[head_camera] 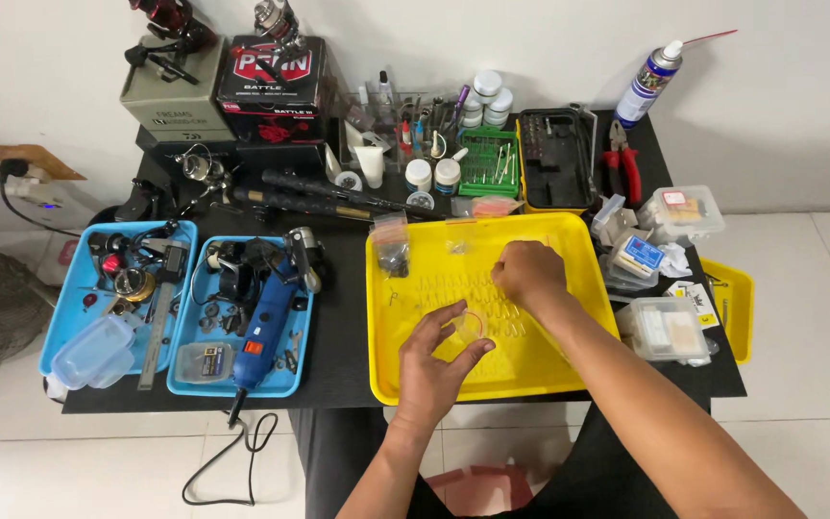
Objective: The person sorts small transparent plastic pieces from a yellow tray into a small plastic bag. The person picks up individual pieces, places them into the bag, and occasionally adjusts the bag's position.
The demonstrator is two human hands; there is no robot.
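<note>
A yellow tray (583,252) lies on the black table in front of me, with many small clear plastic bags spread over it. My left hand (436,362) holds a small clear round container (470,325) over the tray's near half. Further in, my right hand (528,273) rests knuckles up, fingers curled down onto the little bags (439,285). A small bag with dark parts (392,252) lies in the tray's far left corner.
Two blue trays (69,317) (292,370) of reel parts, a blue power tool (263,327) and a ruler sit at left. Boxes, jars, a bit case (555,159), red pliers (623,163) and a spray can (647,82) line the back. Clear boxes (667,329) stand at right.
</note>
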